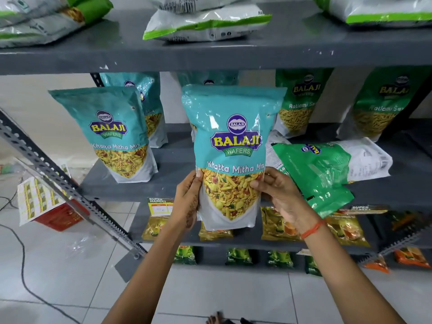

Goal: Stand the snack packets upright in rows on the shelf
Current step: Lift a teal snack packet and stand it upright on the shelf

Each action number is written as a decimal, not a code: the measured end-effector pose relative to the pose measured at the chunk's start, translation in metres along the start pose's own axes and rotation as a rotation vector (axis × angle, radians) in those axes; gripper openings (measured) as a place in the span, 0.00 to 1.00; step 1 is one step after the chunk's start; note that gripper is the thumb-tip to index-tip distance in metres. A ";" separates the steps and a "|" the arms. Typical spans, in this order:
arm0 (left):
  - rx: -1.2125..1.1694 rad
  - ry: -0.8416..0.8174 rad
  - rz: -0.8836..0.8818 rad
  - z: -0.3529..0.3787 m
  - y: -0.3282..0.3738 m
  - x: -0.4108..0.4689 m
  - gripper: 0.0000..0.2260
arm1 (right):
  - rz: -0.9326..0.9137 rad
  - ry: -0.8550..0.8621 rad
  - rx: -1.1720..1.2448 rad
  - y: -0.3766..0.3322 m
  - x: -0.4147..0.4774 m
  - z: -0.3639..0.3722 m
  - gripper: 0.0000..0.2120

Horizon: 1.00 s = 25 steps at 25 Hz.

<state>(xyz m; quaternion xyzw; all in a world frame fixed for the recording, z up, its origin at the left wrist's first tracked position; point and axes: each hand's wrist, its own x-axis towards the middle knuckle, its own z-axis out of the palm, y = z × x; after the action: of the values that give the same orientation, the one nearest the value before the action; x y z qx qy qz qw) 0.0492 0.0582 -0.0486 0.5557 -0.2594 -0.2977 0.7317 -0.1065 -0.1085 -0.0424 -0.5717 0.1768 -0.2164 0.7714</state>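
I hold a teal Khatta Mitha Mix packet (231, 136) upright in front of the grey middle shelf (168, 164). My left hand (188, 202) grips its lower left edge and my right hand (282, 195) grips its lower right edge. Another teal packet (112, 134) stands upright at the shelf's left front, with two more teal packets (149, 99) behind. Two green Ratlami Sev packets (301, 101) stand at the back right. A green packet (318, 174) lies flat on the shelf to the right of my hands.
The top shelf (304, 43) carries several packets lying flat. Lower shelves hold small yellow packets (278, 223) and green ones (238, 256). A slotted metal upright (53, 174) slants across the left. A red crate (63, 216) and a cable (22, 265) lie on the tiled floor.
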 end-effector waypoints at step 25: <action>0.171 0.121 -0.100 -0.055 -0.004 0.120 0.11 | -0.093 -0.019 -0.050 0.039 0.127 0.044 0.22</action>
<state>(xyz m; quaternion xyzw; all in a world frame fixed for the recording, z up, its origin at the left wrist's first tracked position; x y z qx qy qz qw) 0.1702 0.0062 -0.0599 0.6453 -0.2109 -0.2766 0.6802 0.0288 -0.1317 -0.0704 -0.6004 0.1479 -0.2423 0.7476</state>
